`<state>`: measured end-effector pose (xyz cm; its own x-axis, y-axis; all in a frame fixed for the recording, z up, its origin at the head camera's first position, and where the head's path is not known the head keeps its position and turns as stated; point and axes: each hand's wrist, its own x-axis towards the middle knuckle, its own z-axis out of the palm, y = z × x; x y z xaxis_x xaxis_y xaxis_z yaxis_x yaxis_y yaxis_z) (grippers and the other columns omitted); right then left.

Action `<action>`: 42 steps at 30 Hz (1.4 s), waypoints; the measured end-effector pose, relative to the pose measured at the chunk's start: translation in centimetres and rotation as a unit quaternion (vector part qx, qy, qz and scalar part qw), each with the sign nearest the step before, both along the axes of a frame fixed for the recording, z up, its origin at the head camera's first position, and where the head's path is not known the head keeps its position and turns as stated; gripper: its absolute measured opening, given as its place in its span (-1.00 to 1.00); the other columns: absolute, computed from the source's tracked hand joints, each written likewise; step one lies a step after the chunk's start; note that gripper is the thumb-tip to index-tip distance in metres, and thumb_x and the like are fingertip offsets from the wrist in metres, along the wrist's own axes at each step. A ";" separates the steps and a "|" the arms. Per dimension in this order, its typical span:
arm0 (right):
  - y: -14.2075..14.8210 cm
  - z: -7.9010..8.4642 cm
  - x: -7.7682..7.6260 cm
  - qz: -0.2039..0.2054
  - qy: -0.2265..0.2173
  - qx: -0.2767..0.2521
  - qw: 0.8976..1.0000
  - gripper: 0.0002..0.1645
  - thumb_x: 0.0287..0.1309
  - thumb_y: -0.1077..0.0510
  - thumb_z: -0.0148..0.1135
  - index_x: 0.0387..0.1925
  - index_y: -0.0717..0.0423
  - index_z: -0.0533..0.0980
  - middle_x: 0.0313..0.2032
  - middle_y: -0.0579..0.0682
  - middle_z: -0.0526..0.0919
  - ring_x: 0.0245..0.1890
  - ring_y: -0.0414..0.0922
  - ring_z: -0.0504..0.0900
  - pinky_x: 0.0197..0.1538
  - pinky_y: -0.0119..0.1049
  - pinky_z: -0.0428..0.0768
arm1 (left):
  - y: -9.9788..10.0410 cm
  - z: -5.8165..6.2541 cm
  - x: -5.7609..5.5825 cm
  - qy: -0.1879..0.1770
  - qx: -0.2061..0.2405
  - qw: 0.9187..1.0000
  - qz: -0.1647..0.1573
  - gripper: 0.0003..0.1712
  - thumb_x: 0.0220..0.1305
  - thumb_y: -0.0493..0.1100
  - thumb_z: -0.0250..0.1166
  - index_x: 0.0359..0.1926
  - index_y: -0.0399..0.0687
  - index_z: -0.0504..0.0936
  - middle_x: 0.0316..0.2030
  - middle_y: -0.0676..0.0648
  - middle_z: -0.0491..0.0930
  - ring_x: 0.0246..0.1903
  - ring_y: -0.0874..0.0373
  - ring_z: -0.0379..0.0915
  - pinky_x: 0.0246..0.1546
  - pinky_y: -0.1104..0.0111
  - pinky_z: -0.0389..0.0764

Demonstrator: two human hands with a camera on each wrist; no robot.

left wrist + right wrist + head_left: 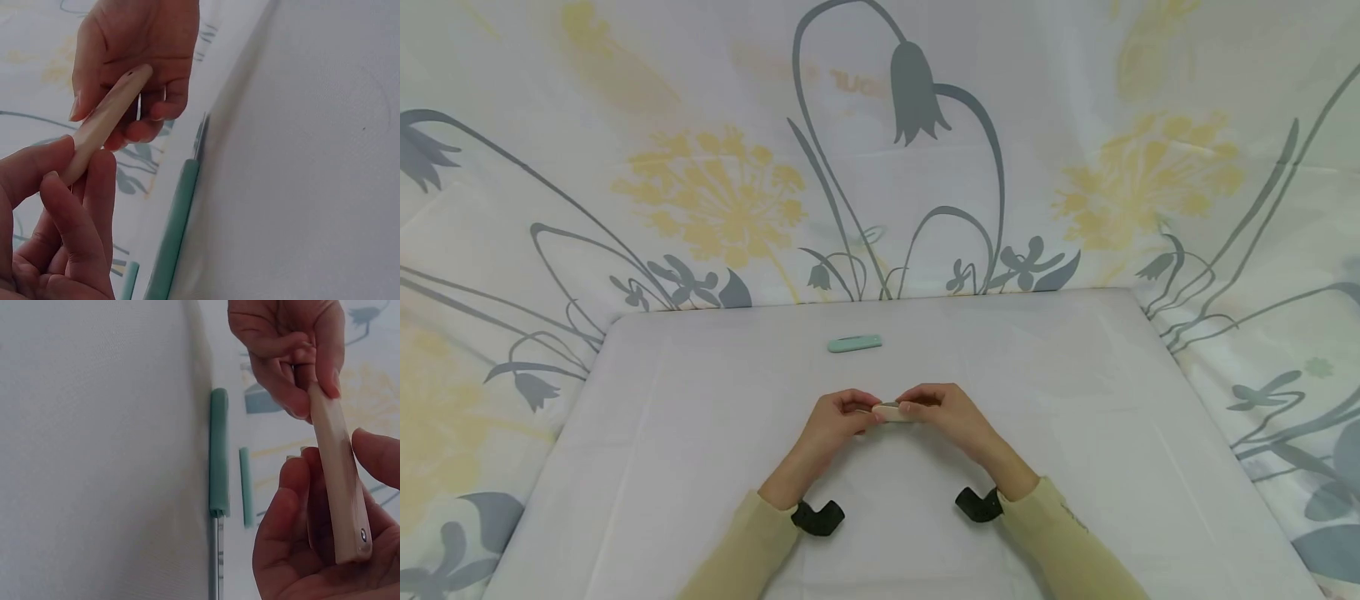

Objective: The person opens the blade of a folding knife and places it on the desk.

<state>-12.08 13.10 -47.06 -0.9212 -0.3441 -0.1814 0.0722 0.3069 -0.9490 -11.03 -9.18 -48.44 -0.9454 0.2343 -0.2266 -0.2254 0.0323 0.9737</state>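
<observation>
Between both hands, above the table, is what looks like a folding knife [892, 413] with a pale wooden handle. A small metal rivet shows near one end of that knife [340, 487] in the right wrist view. My left hand [837, 418] pinches its left end between thumb and fingers. At the other end, my right hand [953, 421] holds it with the thumb on the near side and fingers behind. In the head view a thin grey strip shows along its upper edge; the fingers hide much of it.
A teal-handled item [854, 343] lies on the white table [700, 467] beyond the hands. From the left wrist, a metal blade [200, 134] extends from a teal handle [175, 231], with a teal strip [130, 281] beside it. Flower-patterned cloth [1000, 50] encloses the table's back and sides.
</observation>
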 end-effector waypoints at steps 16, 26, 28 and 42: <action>0.3 -0.5 2.8 0.006 -0.027 -0.061 0.998 -0.73 0.29 0.14 0.32 -0.15 0.31 0.66 -0.16 0.06 0.64 -0.21 -0.11 0.57 -0.12 -0.19 0.64 | 0.1 -0.6 2.9 -0.006 -0.004 1.000 -0.017 -0.69 0.13 -0.26 0.48 -0.13 -0.33 0.66 -0.30 -0.10 0.72 -0.36 0.18 0.61 -0.34 0.38 0.52; -0.4 -0.5 3.1 -0.011 0.000 -0.039 0.999 -0.81 0.36 0.24 0.20 -0.19 0.35 0.59 -0.25 0.04 0.59 -0.24 -0.10 0.55 -0.19 -0.25 0.65 | 0.3 -0.7 3.2 -0.004 -0.002 1.000 -0.010 -0.68 0.11 -0.30 0.48 -0.13 -0.37 0.66 -0.31 -0.11 0.71 -0.39 0.22 0.61 -0.37 0.42 0.51; -0.6 -0.4 3.2 -0.022 0.000 -0.038 0.999 -0.80 0.37 0.25 0.19 -0.18 0.38 0.57 -0.28 0.05 0.58 -0.25 -0.09 0.54 -0.20 -0.23 0.66 | 0.4 -0.6 3.3 -0.007 0.000 1.000 -0.009 -0.68 0.10 -0.32 0.48 -0.12 -0.38 0.66 -0.31 -0.11 0.71 -0.39 0.22 0.60 -0.37 0.41 0.51; -0.9 -0.4 3.4 -0.106 -0.032 -0.088 0.990 -0.84 0.42 0.26 0.11 -0.18 0.32 0.54 -0.30 0.08 0.59 -0.23 -0.07 0.55 -0.25 -0.41 0.52 | 0.2 -1.2 3.5 -0.016 -0.002 1.000 -0.014 -0.69 0.11 -0.31 0.47 -0.13 -0.37 0.65 -0.33 -0.09 0.72 -0.38 0.22 0.60 -0.38 0.43 0.50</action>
<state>-8.63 12.19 -47.51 -0.9645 -0.1762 -0.1965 0.1793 0.1092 -0.9777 -7.51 -9.01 -49.59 -0.9309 0.2590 -0.2576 -0.2555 0.0423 0.9659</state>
